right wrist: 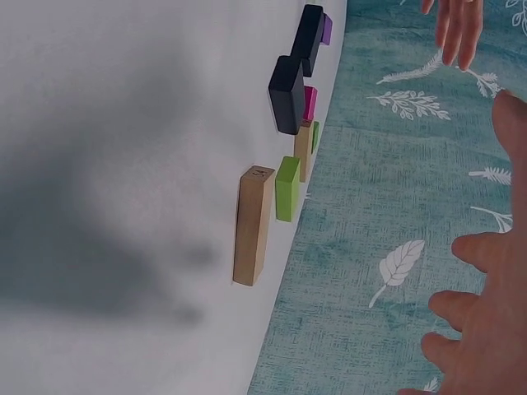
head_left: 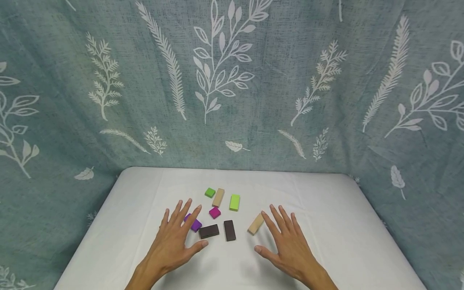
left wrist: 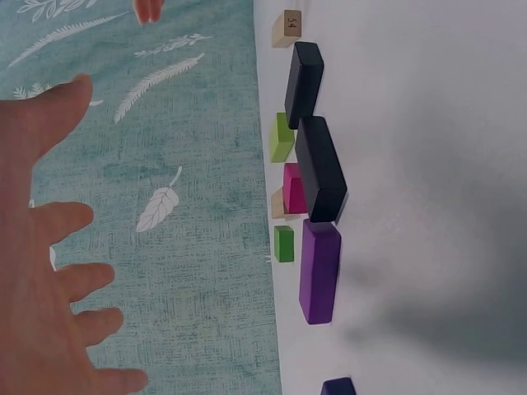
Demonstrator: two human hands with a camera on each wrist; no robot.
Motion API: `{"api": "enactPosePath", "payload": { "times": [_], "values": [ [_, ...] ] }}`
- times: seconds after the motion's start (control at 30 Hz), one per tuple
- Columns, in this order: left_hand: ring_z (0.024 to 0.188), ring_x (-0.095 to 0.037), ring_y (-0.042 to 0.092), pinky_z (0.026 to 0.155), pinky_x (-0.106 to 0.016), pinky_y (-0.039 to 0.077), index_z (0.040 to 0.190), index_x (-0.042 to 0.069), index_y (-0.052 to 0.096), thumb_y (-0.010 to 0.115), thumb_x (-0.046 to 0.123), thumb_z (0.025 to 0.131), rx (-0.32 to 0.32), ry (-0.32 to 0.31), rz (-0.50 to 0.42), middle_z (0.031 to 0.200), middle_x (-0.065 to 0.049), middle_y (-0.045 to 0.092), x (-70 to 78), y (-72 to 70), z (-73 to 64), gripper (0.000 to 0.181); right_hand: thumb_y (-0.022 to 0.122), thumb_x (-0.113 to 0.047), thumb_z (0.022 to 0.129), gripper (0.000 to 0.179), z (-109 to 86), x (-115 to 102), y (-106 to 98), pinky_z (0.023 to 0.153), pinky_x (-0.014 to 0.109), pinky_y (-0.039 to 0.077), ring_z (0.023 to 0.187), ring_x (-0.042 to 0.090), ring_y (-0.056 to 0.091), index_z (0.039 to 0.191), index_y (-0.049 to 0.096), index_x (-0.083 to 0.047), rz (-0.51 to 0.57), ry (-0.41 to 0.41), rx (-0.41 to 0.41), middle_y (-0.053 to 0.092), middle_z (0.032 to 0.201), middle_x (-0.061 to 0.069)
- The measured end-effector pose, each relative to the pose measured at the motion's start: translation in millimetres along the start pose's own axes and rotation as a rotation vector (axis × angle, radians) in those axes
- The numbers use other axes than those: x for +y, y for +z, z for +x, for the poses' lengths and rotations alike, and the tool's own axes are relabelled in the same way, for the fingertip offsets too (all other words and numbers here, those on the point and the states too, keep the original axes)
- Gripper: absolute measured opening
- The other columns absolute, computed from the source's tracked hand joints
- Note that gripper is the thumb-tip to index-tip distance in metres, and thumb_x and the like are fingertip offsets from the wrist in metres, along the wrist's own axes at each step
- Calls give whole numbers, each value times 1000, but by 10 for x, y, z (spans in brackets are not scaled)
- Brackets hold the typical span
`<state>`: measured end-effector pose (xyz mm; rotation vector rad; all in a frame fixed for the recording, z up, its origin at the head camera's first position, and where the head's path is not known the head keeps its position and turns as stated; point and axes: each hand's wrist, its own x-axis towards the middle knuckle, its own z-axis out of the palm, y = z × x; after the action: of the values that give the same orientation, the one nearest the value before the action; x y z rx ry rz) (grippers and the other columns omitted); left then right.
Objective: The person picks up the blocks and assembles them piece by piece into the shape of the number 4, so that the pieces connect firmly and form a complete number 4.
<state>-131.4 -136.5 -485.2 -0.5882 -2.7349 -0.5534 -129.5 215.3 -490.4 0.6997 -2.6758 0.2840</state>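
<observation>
Both hands hover over a white table, fingers spread and holding nothing. My left hand (head_left: 173, 241) is nearest a purple block (head_left: 196, 225), partly covered by its fingers in the head view. Beside that lie two black blocks (head_left: 209, 231), one crosswise and one lengthwise. My right hand (head_left: 288, 249) has its index fingertip over the end of a wooden block (head_left: 255, 224), which bears a printed number in the right wrist view. Farther back are a magenta block (head_left: 215, 212), a lime block (head_left: 234, 202), a second wooden block (head_left: 218, 197) and a small green block (head_left: 210, 192).
A dark blue block (left wrist: 338, 386) shows at the bottom of the left wrist view; the left hand hides it in the head view. Behind the white tabletop (head_left: 326, 201) hangs a teal curtain (head_left: 268, 88) with white leaf prints, which also runs along both sides.
</observation>
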Motion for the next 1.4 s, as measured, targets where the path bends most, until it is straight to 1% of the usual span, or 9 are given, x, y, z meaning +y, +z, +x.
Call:
{"api": "enactPosePath", "payload": {
  "times": [0.23,0.43,0.7,0.83,1.07,1.27,1.4],
  "values": [
    [152,-35,18,115,-68,20,158,24,38,70,62,85,-20,-17,-13,165,-8,26,6,14,-4,89,57,-70,90,91,0,-8,32,117,63,18,151,37,21,159,33,-16,20,18,-52,26,165,11],
    [151,-36,22,113,-68,24,157,24,39,70,62,84,-17,-18,-10,164,-10,29,5,30,-9,88,60,-71,88,93,-6,-7,62,118,61,15,151,37,22,159,35,-16,33,20,-50,27,164,11],
    [151,-36,23,115,-67,22,157,21,40,69,61,85,-21,-9,-16,164,-9,29,-9,86,-29,87,58,-73,88,94,-1,-10,117,119,59,14,151,36,21,160,33,-18,39,27,-66,26,165,9],
    [151,-35,22,116,-66,19,157,21,39,67,63,86,-43,-16,-15,165,-8,28,-8,108,-33,87,58,-73,88,94,8,-12,149,118,60,15,151,36,22,160,32,-18,41,24,-69,27,165,10],
    [152,-35,21,117,-65,19,158,20,38,66,63,87,-66,-11,-48,165,-8,28,-7,155,-36,87,58,-73,88,93,33,-21,220,119,61,15,152,34,19,159,33,-18,63,31,-91,28,165,10],
    [152,-34,20,119,-59,19,158,20,37,63,65,89,-104,-17,-61,166,-8,26,-19,214,-50,87,57,-74,88,95,41,-32,279,118,61,16,151,35,22,159,33,-17,66,20,-98,30,164,11],
    [151,-35,23,119,-58,20,158,19,38,65,63,89,-92,-8,-76,165,-9,28,-35,255,-58,86,58,-75,87,96,45,-39,310,118,60,18,150,36,25,159,34,-15,79,14,-91,32,163,11]
  ]
}}
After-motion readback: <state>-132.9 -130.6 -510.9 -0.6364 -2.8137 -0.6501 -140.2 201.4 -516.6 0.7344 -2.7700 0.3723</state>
